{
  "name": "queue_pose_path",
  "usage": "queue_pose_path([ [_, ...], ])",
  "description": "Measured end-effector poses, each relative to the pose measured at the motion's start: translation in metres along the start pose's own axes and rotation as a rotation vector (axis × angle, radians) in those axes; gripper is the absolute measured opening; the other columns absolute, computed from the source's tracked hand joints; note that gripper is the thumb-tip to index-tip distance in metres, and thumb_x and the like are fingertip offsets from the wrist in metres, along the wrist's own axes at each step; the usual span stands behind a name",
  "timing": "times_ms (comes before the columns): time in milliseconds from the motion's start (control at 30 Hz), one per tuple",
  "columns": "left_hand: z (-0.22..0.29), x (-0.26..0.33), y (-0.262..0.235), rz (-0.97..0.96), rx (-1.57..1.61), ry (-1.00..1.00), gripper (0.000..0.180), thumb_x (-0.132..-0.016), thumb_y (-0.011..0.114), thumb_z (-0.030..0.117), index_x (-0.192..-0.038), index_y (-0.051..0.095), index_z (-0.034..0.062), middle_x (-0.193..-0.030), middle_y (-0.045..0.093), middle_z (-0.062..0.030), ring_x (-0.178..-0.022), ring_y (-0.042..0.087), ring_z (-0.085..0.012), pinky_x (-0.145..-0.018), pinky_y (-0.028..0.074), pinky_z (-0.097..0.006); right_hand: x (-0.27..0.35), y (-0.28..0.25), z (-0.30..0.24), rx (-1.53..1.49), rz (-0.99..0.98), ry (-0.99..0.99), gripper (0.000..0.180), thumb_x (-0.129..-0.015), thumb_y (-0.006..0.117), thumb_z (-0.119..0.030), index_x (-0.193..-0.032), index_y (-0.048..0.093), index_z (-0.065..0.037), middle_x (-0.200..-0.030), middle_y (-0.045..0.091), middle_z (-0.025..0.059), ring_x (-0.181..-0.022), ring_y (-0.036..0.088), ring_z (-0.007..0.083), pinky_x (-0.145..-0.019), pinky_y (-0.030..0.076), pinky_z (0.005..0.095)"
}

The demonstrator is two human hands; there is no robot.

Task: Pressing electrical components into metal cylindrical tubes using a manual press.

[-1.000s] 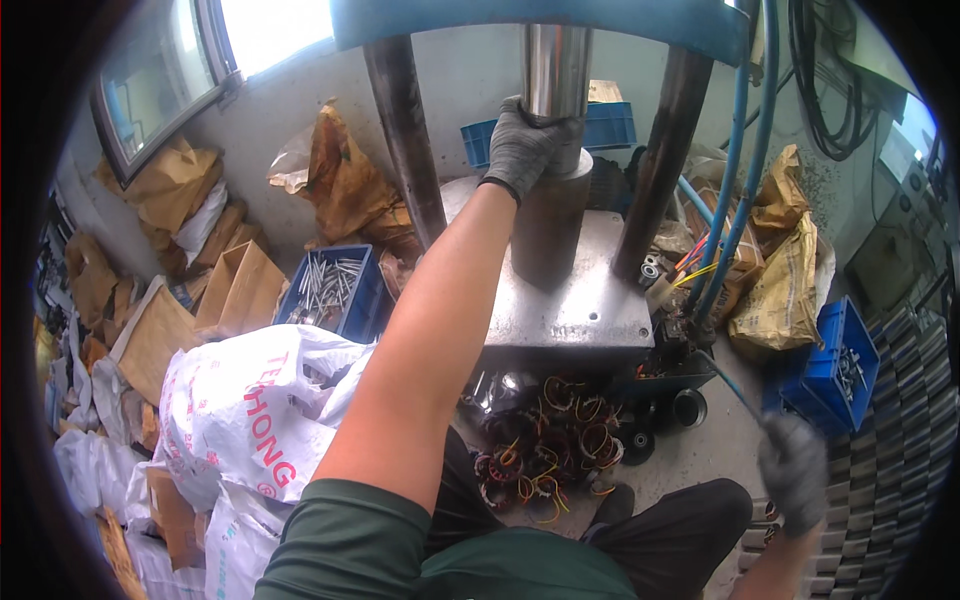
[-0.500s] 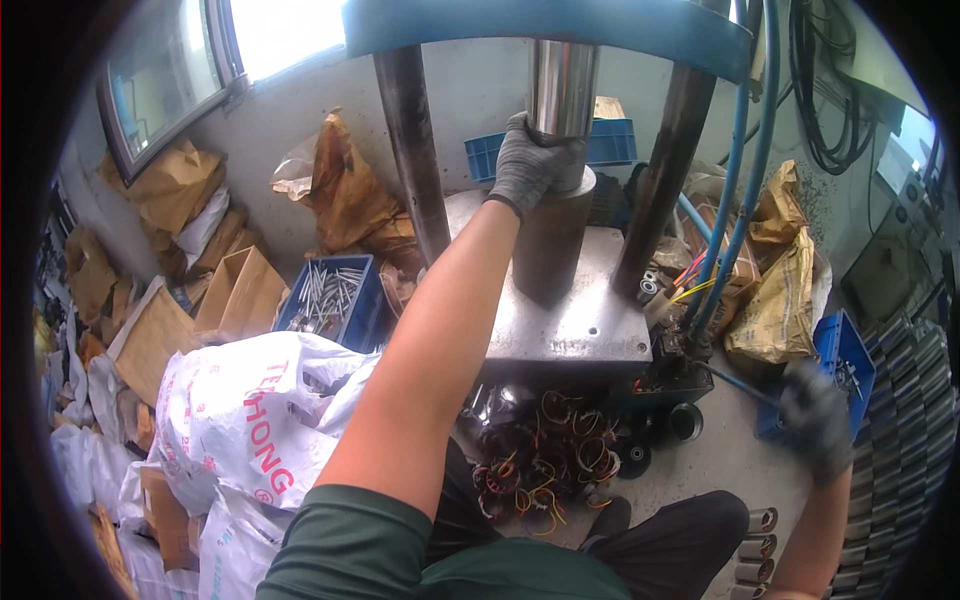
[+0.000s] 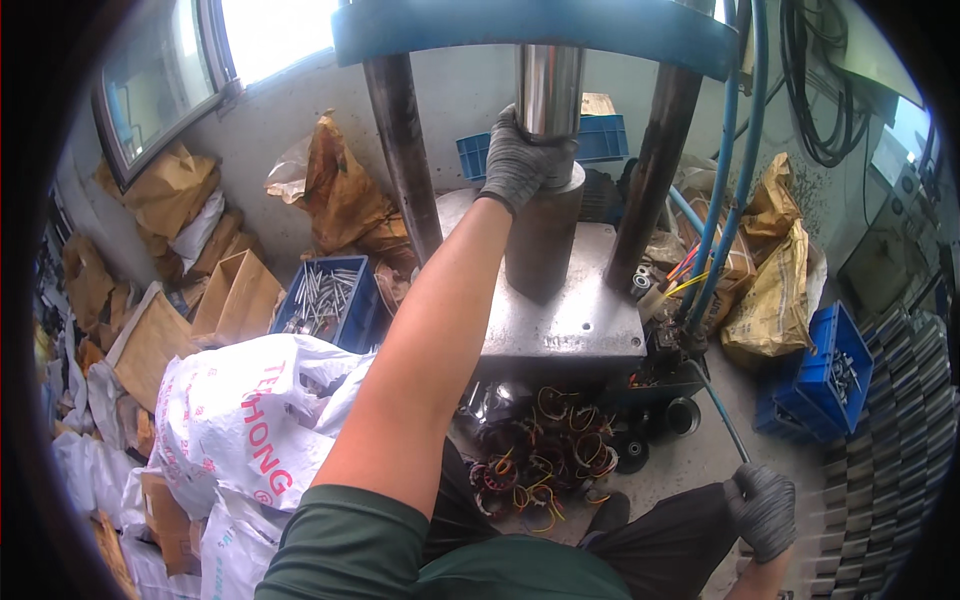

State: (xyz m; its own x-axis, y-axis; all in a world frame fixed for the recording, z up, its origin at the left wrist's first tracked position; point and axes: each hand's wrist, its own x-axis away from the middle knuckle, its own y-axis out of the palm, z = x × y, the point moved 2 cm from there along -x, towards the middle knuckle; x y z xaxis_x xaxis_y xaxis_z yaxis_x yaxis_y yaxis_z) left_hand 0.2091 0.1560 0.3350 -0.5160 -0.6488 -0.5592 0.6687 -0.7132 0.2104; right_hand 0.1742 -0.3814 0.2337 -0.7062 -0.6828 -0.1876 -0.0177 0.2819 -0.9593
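Note:
My left hand (image 3: 525, 158), in a grey glove, reaches up into the press and is closed around a short metal piece (image 3: 563, 168), mostly hidden by the fingers. The piece sits between the shiny press ram (image 3: 549, 90) above and a thick dark steel post (image 3: 543, 240) below. Beneath the post lies the steel press bed (image 3: 590, 335), with a dark column on either side. Down at the right, my gloved right hand (image 3: 762, 512) grips the end of a thin lever rod (image 3: 722, 412) that runs up toward the side of the press.
Wound motor stators (image 3: 545, 450) with coloured wires lie below the bed. A blue crate of bolts (image 3: 325, 300) and a white sack (image 3: 240, 420) stand left. Blue hoses (image 3: 728, 170) hang right. Stacked metal sleeves (image 3: 880, 450) and blue bins (image 3: 825, 375) line the far right.
My right hand has swung down and inward, with the lever rod tilting more steeply downward. The left hand keeps its place at the metal piece, and the view has shifted slightly.

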Motion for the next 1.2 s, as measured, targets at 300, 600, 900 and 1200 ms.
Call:
queue_pose_path([
  [300, -0.016, -0.01, -0.009, -0.011, -0.135, 0.052, 0.07, -0.072, 0.092, 0.019, -0.131, 0.056, 0.0057, -0.115, 0.071, -0.0072, -0.105, 0.069, -0.0164, -0.092, 0.059, -0.032, 0.002, 0.004, 0.009, 0.087, -0.02, -0.008, 0.019, -0.083, 0.074, -0.02, -0.076, 0.066, -0.005, -0.077, 0.064, 0.0218, -0.076, 0.066, 0.0434, -0.067, 0.052, 0.0508],
  [600, -0.05, -0.028, -0.033, -0.023, -0.185, -0.048, 0.081, -0.079, 0.092, 0.036, -0.141, 0.05, 0.0043, -0.122, 0.067, -0.0125, -0.113, 0.066, -0.0215, -0.102, 0.052, -0.034, 0.002, 0.005, 0.006, 0.029, 0.026, -0.049, 0.014, -0.08, 0.074, -0.018, -0.09, 0.078, -0.009, -0.079, 0.07, 0.0172, -0.076, 0.069, 0.0382, -0.071, 0.056, 0.0481],
  [900, -0.049, -0.026, -0.032, -0.038, -0.148, -0.066, 0.079, -0.078, 0.09, 0.027, -0.141, 0.049, 0.004, -0.121, 0.067, -0.0116, -0.111, 0.066, -0.0219, -0.102, 0.052, -0.034, 0.003, 0.007, 0.013, 0.074, 0.001, -0.091, 0.01, -0.074, 0.071, -0.013, -0.083, 0.073, -0.008, -0.077, 0.067, 0.0175, -0.074, 0.067, 0.0394, -0.069, 0.054, 0.0495],
  [1200, -0.05, -0.029, -0.035, -0.066, -0.147, -0.077, 0.09, -0.073, 0.09, 0.018, -0.148, 0.042, 0.0055, -0.13, 0.062, -0.0126, -0.118, 0.062, -0.0222, -0.106, 0.051, -0.035, 0.002, 0.008, 0.014, 0.091, -0.013, -0.102, 0.007, -0.076, 0.07, -0.013, -0.08, 0.069, -0.007, -0.076, 0.066, 0.0185, -0.074, 0.066, 0.0407, -0.068, 0.053, 0.0506],
])
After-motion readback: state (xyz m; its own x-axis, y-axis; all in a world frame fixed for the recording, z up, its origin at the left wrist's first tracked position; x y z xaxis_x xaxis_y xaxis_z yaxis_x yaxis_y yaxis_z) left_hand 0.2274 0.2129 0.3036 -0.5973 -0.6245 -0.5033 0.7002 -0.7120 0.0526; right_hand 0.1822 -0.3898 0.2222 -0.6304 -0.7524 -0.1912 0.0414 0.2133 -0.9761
